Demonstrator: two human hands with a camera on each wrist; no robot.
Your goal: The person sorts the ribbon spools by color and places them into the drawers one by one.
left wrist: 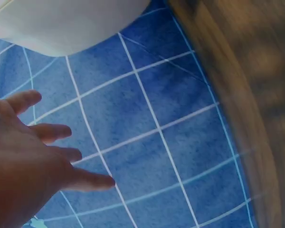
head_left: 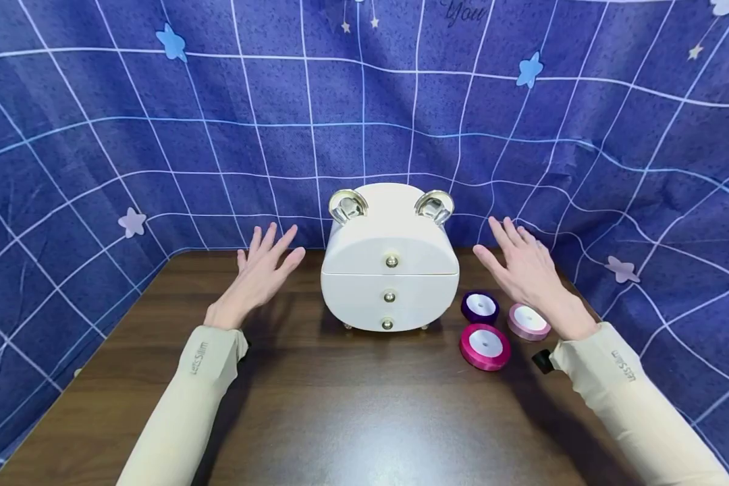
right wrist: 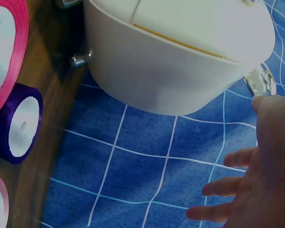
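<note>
A white rounded box (head_left: 390, 297) with gold knobs and two gold-rimmed ears stands on the table between my hands. Its side also shows in the right wrist view, where the box (right wrist: 147, 71) has small metal feet. My left hand (head_left: 258, 270) is raised to the left of the box, fingers spread, holding nothing. To the box's right, my right hand (head_left: 522, 266) is held up with its fingers extended and nothing in it. Below that hand lie three ribbon rolls: a dark purple roll (head_left: 480, 307), a magenta roll (head_left: 485, 347) and a pink roll (head_left: 528, 321).
The dark brown wooden table (head_left: 340, 405) reflects light near its front. Behind it and along both sides hangs a blue curtain (head_left: 267, 155) with white grid lines and star shapes, close to the box's back.
</note>
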